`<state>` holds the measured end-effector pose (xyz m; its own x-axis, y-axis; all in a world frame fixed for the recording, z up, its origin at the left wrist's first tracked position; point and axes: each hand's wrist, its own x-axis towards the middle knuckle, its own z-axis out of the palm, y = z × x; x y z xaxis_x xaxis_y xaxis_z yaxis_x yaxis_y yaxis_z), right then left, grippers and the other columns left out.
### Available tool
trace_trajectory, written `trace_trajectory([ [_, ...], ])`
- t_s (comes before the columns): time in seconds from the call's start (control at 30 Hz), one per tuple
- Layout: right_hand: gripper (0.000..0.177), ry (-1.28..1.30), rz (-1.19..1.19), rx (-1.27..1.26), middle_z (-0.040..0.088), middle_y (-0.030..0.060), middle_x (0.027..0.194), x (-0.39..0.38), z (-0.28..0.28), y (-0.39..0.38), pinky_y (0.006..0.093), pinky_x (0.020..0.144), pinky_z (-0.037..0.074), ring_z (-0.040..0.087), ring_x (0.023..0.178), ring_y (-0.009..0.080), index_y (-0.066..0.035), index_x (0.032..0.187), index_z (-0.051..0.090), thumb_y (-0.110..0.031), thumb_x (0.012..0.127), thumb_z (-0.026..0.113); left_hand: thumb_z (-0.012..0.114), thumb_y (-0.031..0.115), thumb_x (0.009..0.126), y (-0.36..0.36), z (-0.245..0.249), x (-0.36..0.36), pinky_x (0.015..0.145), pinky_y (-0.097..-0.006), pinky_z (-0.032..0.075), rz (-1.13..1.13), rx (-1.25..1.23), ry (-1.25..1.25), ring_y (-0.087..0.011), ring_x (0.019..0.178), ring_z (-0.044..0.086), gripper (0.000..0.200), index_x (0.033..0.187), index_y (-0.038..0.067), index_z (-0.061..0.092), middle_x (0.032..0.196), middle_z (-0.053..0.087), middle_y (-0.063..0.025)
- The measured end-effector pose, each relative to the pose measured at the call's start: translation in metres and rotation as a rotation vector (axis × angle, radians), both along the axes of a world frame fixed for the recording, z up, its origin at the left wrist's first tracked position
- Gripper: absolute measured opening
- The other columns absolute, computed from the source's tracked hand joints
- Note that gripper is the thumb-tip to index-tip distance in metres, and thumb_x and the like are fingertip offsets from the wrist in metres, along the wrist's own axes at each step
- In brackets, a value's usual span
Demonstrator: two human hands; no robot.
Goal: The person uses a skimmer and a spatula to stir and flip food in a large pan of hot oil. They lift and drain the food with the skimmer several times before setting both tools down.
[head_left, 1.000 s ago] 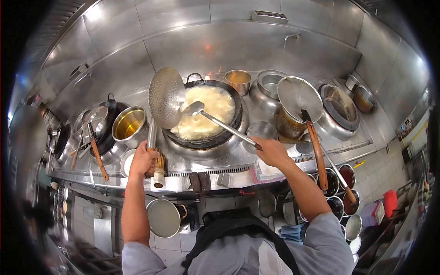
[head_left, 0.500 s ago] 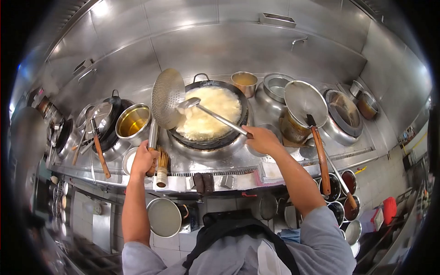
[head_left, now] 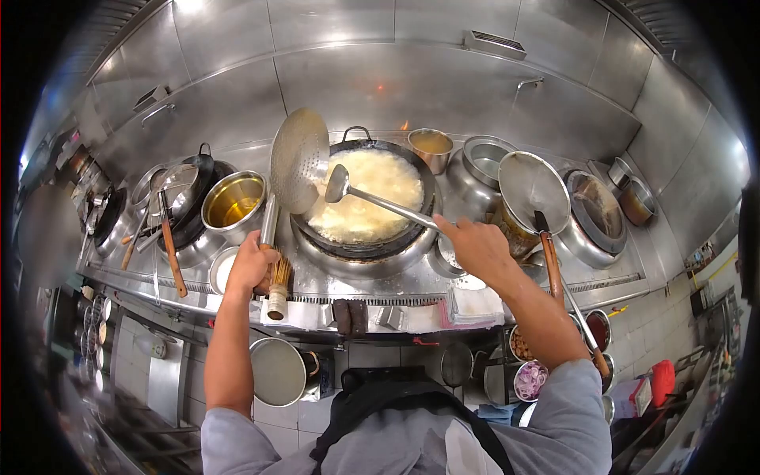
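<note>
A wok (head_left: 431, 210) holds bubbling, foamy pale yellow oil; what lies under the foam is hidden. My left hand (head_left: 252, 265) is closed on the handle of a large perforated skimmer (head_left: 299, 161), which is tilted up at the wok's left side. Over the oil hangs a metal ladle (head_left: 337, 184), its long handle running right to my right hand (head_left: 475, 247), whose fingers are wrapped round the handle's end. A bamboo brush (head_left: 278, 301) stands by my left hand at the counter's front edge.
Left of the wok sits a pot of golden oil (head_left: 234, 202). Behind it on the right are a small pot (head_left: 431, 142) and a lidded pot (head_left: 484, 158). A round strainer (head_left: 534, 190) rests at the right. Folded cloths (head_left: 473, 306) lie at the front edge.
My right hand has moved right and slightly down, and the ladle bowl has shifted right over the oil. The camera view has shifted slightly. A bowl of sliced onion now shows below my right arm.
</note>
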<state>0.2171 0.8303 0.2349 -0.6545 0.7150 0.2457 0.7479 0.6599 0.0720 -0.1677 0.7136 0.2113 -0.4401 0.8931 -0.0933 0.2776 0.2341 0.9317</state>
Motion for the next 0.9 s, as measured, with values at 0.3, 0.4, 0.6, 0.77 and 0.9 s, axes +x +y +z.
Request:
trace_trajectory([
  [0.3, 0.043, 0.064, -0.088, -0.255, 0.062, 0.0154, 0.093, 0.000, -0.002, 0.002, 0.0448, 0.073, 0.048, 0.061, 0.082, 0.0348, -0.016, 0.123, 0.052, -0.012, 0.080, 0.051, 0.061, 0.006, 0.067, 0.008, 0.000, 0.000, 0.062, -0.0294, 0.047, -0.039, 0.017, 0.105, -0.0184, 0.067, 0.058, 0.050, 0.114, -0.008, 0.046, 0.084, 0.058, -0.0123],
  [0.4, 0.047, 0.162, -0.094, -0.395, 0.063, 0.0145, 0.095, 0.013, -0.005, 0.004, 0.0439, 0.077, 0.047, 0.061, 0.086, 0.0349, -0.017, 0.125, 0.051, -0.017, 0.079, 0.056, 0.061, 0.006, 0.067, 0.008, 0.007, 0.004, 0.066, -0.0298, 0.047, -0.039, -0.052, 0.105, -0.0189, 0.072, 0.058, 0.053, 0.116, -0.008, 0.045, 0.087, 0.058, -0.0129],
  [0.6, 0.049, 0.225, -0.131, -0.498, 0.064, 0.0129, 0.094, 0.024, -0.023, 0.003, 0.0444, 0.079, 0.045, 0.060, 0.088, 0.0346, -0.016, 0.126, 0.050, -0.016, 0.077, 0.055, 0.061, 0.006, 0.068, 0.014, 0.003, 0.003, 0.063, -0.0297, 0.048, -0.054, -0.102, 0.103, -0.0190, 0.072, 0.059, 0.054, 0.118, -0.008, 0.044, 0.089, 0.057, -0.0137],
  [0.77, 0.049, 0.251, -0.131, -0.540, 0.064, 0.0133, 0.094, 0.020, -0.023, -0.001, 0.0445, 0.079, 0.045, 0.059, 0.089, 0.0348, -0.016, 0.126, 0.050, -0.015, 0.077, 0.055, 0.059, 0.003, 0.071, 0.009, 0.014, 0.010, 0.045, -0.0279, 0.042, -0.062, -0.090, 0.109, -0.0143, 0.054, 0.052, 0.055, 0.121, -0.006, 0.039, 0.074, 0.053, -0.0075],
  [0.9, 0.048, 0.204, -0.114, -0.506, 0.064, 0.0128, 0.097, 0.010, -0.021, -0.002, 0.0443, 0.079, 0.045, 0.059, 0.092, 0.0339, -0.014, 0.126, 0.049, -0.014, 0.078, 0.053, 0.057, 0.001, 0.072, 0.008, 0.016, 0.013, 0.039, -0.0279, 0.038, -0.042, -0.056, 0.087, -0.0137, 0.044, 0.048, 0.051, 0.120, -0.004, 0.041, 0.062, 0.050, -0.0053],
])
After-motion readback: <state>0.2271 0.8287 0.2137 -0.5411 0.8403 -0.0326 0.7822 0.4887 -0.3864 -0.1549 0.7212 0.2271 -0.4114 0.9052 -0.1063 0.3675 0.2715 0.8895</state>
